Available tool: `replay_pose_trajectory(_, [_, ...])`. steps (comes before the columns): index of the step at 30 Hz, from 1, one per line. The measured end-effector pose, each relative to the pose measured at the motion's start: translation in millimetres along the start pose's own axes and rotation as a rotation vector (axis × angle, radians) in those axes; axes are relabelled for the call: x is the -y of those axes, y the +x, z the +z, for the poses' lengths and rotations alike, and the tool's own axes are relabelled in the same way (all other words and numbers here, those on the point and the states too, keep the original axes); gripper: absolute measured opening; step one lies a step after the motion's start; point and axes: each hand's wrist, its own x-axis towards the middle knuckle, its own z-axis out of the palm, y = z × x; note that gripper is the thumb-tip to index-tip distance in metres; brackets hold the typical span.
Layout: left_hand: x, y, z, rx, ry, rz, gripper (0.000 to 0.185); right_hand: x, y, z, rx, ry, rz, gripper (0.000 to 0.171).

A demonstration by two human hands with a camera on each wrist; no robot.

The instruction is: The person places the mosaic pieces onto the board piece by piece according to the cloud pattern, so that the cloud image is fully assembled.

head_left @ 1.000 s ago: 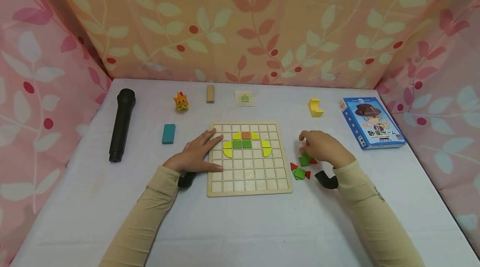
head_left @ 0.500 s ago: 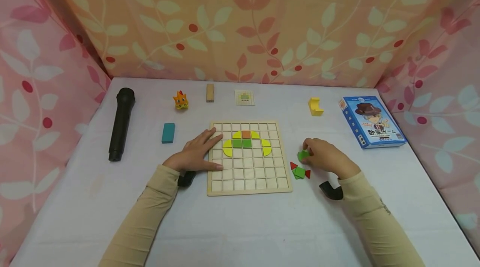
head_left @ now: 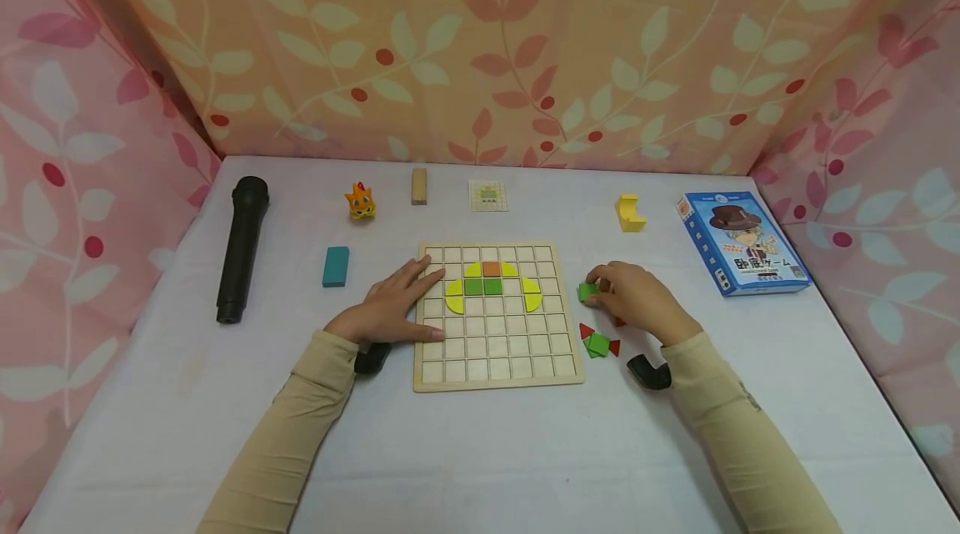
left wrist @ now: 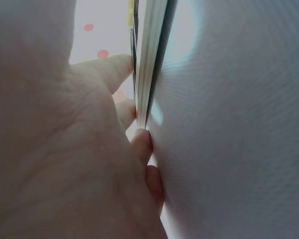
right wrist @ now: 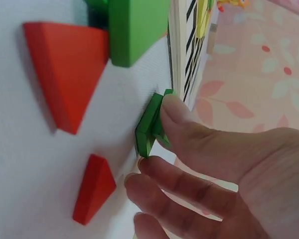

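A wooden grid board (head_left: 498, 367) lies on the white table, with yellow, green and orange tiles (head_left: 492, 284) set in its upper rows. My left hand (head_left: 397, 305) rests flat on the board's left edge (left wrist: 148, 59), fingers straight. My right hand (head_left: 633, 294) pinches a small green square tile (head_left: 587, 291) (right wrist: 152, 124) just right of the board. Loose green and red tiles (head_left: 599, 343) lie below that hand; the right wrist view shows red triangles (right wrist: 70, 69) and a green piece (right wrist: 134, 30) on the cloth.
A black microphone (head_left: 242, 247) lies at the left, with a teal block (head_left: 337, 266), an orange toy (head_left: 361, 202), a wooden block (head_left: 419, 185) and a pattern card (head_left: 488, 195) behind the board. A yellow piece (head_left: 630, 213) and a blue game box (head_left: 742, 243) sit at the right. Patterned cloth walls surround the table.
My right hand picked a green tile out of the loose pile and carried it up and left toward the board. The left hand has stayed put.
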Motion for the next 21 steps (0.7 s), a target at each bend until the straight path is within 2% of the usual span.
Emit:
replay_pose_trajectory(6, [-0.3, -0.2, -0.3, 0.003, 0.003, -0.006, 0.098, 8.7, 3.7, -9.9, -0.089, 0.02, -0.037, 0.015])
replay_pose_trajectory(12, [0.9, 0.5, -0.3, 0.002, 0.001, -0.004, 0.098, 30.4, 15.2, -13.8, -0.172, 0.09, -0.152, 0.019])
replay_pose_trajectory(16, [4.8, 3.1, 1.7, 0.005, 0.008, 0.0, 0.099, 46.4, 24.4, -9.2, -0.163, 0.13, -0.195, 0.021])
replay_pose_trajectory(21, [12.3, 6.3, 7.1, 0.006, 0.002, -0.006, 0.101, 63.2, 34.4, 0.2, -0.115, 0.14, -0.235, 0.015])
